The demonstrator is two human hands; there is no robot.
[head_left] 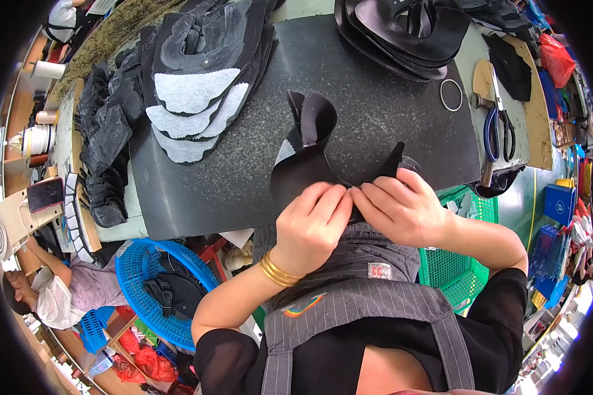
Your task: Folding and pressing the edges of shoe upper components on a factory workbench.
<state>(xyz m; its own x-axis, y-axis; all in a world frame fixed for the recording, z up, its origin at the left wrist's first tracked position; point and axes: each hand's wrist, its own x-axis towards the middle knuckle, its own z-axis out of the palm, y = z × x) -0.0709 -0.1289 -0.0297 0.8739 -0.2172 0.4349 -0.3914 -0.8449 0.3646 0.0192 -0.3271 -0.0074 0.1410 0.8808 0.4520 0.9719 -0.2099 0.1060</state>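
A curved black shoe-upper piece [303, 172] lies at the near edge of the dark work mat [244, 155], its upper part folded and standing up. My left hand [313, 220] pinches its near edge, thumb and fingers pressed together. Beside it, almost touching, my right hand [402, 207] pinches the same edge, and a narrow black end of the piece rises above its fingers. The spot between the fingertips is mostly hidden. A stack of black uppers with white backing [194, 92] lies far left, and a stack of smooth black uppers [408, 33] far right.
Blue-handled scissors [497, 125] and a metal ring [451, 95] lie to the right. Small black pieces [105, 145] are heaped along the left edge. A blue basket [128, 263] and a green crate [464, 273] stand below the table. Another person [79, 286] sits at the left.
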